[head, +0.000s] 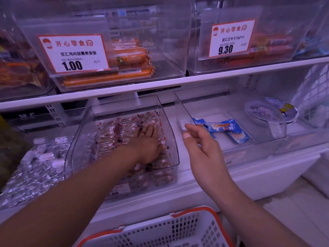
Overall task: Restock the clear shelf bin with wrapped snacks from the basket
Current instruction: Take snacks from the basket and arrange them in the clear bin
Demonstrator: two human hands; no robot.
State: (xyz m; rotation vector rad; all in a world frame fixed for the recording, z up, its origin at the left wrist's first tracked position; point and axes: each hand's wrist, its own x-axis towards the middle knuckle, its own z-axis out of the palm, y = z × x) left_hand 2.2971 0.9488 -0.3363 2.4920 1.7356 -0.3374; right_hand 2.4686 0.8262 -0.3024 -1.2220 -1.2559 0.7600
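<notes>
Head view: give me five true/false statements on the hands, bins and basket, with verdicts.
1. The left hand is inside the snack bin. True.
2. The right hand holds a blue packet. False: it holds nothing and hangs in front of the right bin.
3. Blue packets lie in the right bin. True.
4. The basket sits on the upper shelf. False: it is below the shelves, at the frame's bottom edge.
5. The left tag reads 9.30. False: it reads 1.00.

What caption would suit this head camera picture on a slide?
Left hand presses down wrapped snacks in a clear shelf bin; right hand hovers open above the white basket.
</notes>
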